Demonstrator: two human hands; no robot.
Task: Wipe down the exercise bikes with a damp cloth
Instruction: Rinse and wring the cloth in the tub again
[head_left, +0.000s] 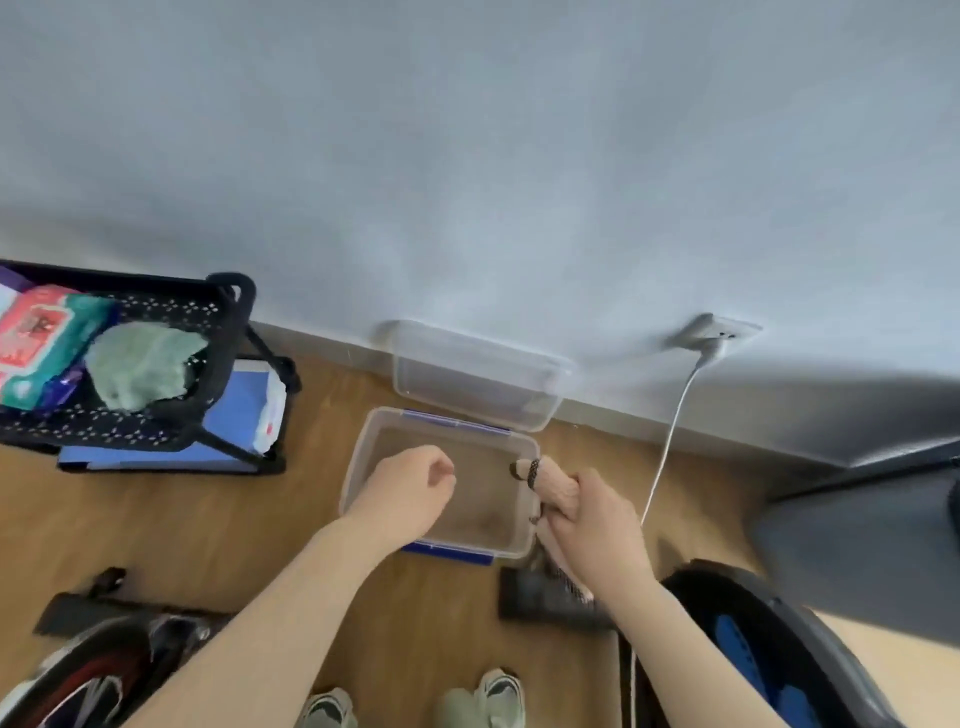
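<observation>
Fingers (563, 514) of the right hand (597, 530) clench a rolled cloth (553, 486) beside the tub (358, 467), while the left hand (410, 491) curls empty; the cloth is probably soft, wet and limp, best gripped mid-roll.

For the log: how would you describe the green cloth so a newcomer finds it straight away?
Look to the black perforated basket cart standing by the wall on the left of the view. In its top tray, right of a red and teal wipes pack, lies the pale green cloth. It alone is soft and crumpled; its neighbours are flat printed packs.
</observation>
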